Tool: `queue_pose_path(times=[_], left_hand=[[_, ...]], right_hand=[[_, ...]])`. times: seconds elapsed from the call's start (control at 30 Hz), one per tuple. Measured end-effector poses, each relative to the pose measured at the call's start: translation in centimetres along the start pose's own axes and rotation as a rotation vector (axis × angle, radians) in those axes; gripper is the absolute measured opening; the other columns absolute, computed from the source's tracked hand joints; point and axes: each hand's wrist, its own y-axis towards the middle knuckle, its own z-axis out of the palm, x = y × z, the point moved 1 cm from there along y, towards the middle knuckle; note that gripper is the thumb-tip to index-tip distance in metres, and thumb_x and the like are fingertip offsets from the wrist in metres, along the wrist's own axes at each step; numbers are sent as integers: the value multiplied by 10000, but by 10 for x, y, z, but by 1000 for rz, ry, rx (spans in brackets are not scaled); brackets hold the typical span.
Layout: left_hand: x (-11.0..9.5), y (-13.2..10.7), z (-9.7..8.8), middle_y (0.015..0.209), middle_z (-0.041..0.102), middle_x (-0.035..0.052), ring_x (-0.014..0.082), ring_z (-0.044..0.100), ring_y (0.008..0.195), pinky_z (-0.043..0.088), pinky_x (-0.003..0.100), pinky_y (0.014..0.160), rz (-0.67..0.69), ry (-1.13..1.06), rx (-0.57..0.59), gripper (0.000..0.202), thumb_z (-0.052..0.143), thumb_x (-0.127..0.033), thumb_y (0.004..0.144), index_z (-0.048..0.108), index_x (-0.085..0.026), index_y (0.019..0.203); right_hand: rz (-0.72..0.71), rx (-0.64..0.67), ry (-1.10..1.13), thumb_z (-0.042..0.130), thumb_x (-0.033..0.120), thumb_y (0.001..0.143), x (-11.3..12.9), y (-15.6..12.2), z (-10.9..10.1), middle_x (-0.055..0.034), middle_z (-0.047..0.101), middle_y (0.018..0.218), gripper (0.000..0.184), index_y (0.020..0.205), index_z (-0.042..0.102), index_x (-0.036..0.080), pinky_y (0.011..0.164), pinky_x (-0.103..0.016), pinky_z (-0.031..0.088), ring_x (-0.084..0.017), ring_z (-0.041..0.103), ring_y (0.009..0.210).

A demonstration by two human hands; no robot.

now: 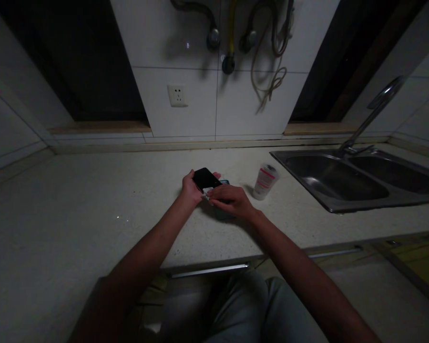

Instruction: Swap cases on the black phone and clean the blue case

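Observation:
My left hand [189, 187] is closed around a black smartphone [204, 178], its dark face tilted up above the counter. Fingers of my right hand [233, 198] pinch a small white piece [206, 191], perhaps tissue or cloth, against the phone's near edge. A blue-edged object [224, 182] sits behind and below my right hand, mostly hidden, so its kind does not show. Right of that hand, a clear plastic cup [265, 182] with pink-red print stands on the counter.
The pale countertop [89, 205] runs along a tiled wall. A double steel sink [329, 209] with a tall faucet [370, 116] lies at right. On the wall are a socket [178, 95], several pipes and a hanging cord [271, 85]. Drawer handles [210, 270] line the front edge.

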Motion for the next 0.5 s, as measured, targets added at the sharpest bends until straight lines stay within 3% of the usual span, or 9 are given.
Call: queue_pose_path(times=[0.1,0.27,0.4,0.5], left_hand=[[-3,5,-4,1072,699,250,354,714,887,527,522,850,10,-28,-30,575,290,-467,961,527,-66,1298],[-4,8,-8,1008,706,225,329,711,854,545,474,816,-59,-4,-53,604,276,-499,962,535,-57,1282],[-2,5,-6,924,718,194,320,710,809,545,471,817,-127,96,-71,640,287,-563,954,562,-62,1242],[1,2,-3,964,721,200,339,710,855,534,506,845,-217,81,-4,704,257,-635,939,575,-75,1223]], right_hand=[[63,13,-82,595,370,918,-4,-1,-2,-66,773,1020,217,1001,756,249,949,-368,541,-205,721,993],[298,13,-168,481,407,973,-15,-5,-2,-66,703,1232,330,1177,695,260,1024,-406,500,-224,642,1178],[411,61,-130,423,505,981,-21,-8,0,-88,584,1399,467,1300,633,237,1144,-442,389,-241,508,1339],[446,89,-61,406,611,954,-24,-10,0,-79,482,1491,579,1370,577,246,1201,-443,296,-236,404,1414]])
